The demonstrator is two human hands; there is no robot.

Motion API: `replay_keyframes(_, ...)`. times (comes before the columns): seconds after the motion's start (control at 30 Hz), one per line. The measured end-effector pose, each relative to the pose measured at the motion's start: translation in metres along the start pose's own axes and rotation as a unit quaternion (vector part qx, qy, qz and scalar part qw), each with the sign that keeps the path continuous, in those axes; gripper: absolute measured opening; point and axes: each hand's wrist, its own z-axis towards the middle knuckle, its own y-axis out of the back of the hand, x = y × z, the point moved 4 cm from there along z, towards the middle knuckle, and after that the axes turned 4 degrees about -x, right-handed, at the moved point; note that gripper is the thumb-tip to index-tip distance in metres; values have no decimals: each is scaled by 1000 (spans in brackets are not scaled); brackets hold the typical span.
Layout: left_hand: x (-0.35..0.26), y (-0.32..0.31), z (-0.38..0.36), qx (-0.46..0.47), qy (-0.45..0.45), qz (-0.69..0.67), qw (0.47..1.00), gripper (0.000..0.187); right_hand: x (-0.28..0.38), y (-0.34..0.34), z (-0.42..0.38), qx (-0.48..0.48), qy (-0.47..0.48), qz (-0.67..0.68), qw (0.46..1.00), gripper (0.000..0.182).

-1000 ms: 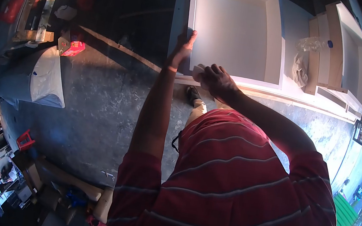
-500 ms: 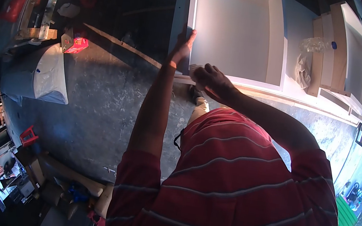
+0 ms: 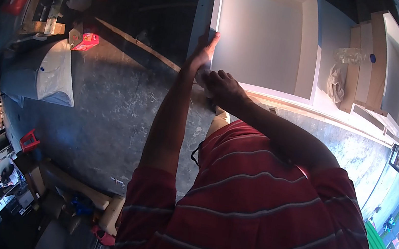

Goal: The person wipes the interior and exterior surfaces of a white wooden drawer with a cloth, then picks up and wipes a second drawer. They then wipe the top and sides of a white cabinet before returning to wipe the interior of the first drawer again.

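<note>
A white open drawer-like box (image 3: 261, 36) lies on the work surface in front of me, its inside facing up. My left hand (image 3: 205, 53) grips its left wall, thumb along the top edge and the other fingers down the outer side, mostly hidden. At the near left corner, my right hand (image 3: 223, 88) is closed on a small pale pad or folded cloth (image 3: 201, 77). This piece touches the corner just below my left hand. Its exact kind is hard to make out, since my fingers cover most of it.
Right of the box lie a clear plastic bottle (image 3: 350, 55) and a crumpled whitish cloth (image 3: 336, 84). Another drawer-like box (image 3: 395, 71) stands beyond them. A long wooden strip (image 3: 137, 43) crosses the floor at left, near a red carton (image 3: 85, 41) and a covered grey-white object (image 3: 44, 73).
My right hand has moved slightly left with the pale piece, from the near edge around to the box's outer left corner. My left hand keeps its hold on the wall.
</note>
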Motion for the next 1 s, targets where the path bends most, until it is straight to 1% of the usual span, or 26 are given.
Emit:
replay_keyframes(0.1, -1, 1, 2, 22, -3, 3, 1000, 40, -11, 10, -16, 12, 1, -7, 1000, 41)
replay_keyframes(0.17, 3, -1, 5, 55, 15, 12, 998, 41, -15, 12, -16, 18, 15, -19, 1000, 39)
replay_keyframes(0.2, 6, -3, 4, 56, 17, 12, 998, 41, -14, 12, -17, 25, 24, -28, 999, 37)
replay_keyframes(0.23, 7, -3, 4, 40, -5, 0, 999, 41, -11, 10, -16, 24, 20, -29, 999, 37)
replay_keyframes(0.27, 7, -4, 6, 22, -30, -12, 999, 41, -8, 10, -5, 22, -8, 37, 999, 37)
replay_keyframes(0.3, 4, -5, 6, 24, -31, -11, 999, 41, -5, 8, 1, 20, -35, 104, 994, 36)
replay_keyframes(0.37, 1, -1, 2, -13, -78, 0, 997, 40, -5, 3, -1, 20, -53, 101, 993, 33)
replay_keyframes(0.4, 4, 0, 4, -12, -77, 1, 997, 40, -5, 5, -6, 4, -30, 82, 996, 33)
replay_keyframes(0.43, 8, -1, 8, 22, -49, 14, 998, 40, -6, 7, -10, -12, -6, 61, 998, 32)
replay_keyframes(0.47, 10, -1, 9, 56, -21, 27, 998, 41, -7, 10, -13, -12, -6, 63, 998, 32)
replay_keyframes(0.57, 5, -1, 5, 38, -21, 12, 999, 42, -5, 17, -14, -21, 5, 49, 999, 31)
replay_keyframes(0.6, -1, -3, 2, 39, -21, 11, 999, 42, -2, 14, -6, 5, 1, 46, 999, 32)
replay_keyframes(0.63, -7, -3, -2, 15, -9, -14, 1000, 41, 1, 12, 1, 32, -3, 42, 999, 33)
replay_keyframes(0.67, -6, -1, -4, -10, 3, -39, 999, 41, 5, 12, 7, 33, -2, 42, 999, 33)
replay_keyframes(0.7, -3, -1, -1, -12, 3, -39, 999, 41, 6, 12, 13, 30, -15, 39, 999, 33)
replay_keyframes(0.77, 2, -1, 0, 24, 3, -42, 999, 40, 7, 11, 10, 29, -29, 41, 998, 33)
replay_keyframes(0.83, -5, 0, 0, 23, 4, -21, 1000, 38, -8, 18, -10, 3, 0, 35, 999, 34)
replay_keyframes(0.87, -6, 0, -1, 24, 7, 0, 1000, 37, -16, 23, -23, 10, 9, 22, 1000, 35)
replay_keyframes(0.9, 6, -2, 4, 23, 7, -1, 1000, 37, -23, 33, -31, 12, 9, 21, 1000, 35)
replay_keyframes(0.97, 19, -6, 14, 54, -92, -9, 994, 33, -41, 46, -43, 117, -80, -17, 990, 40)
replay_keyframes(1.0, 18, -8, 13, 54, -93, -10, 994, 33, -44, 53, -41, 117, -80, -17, 990, 40)
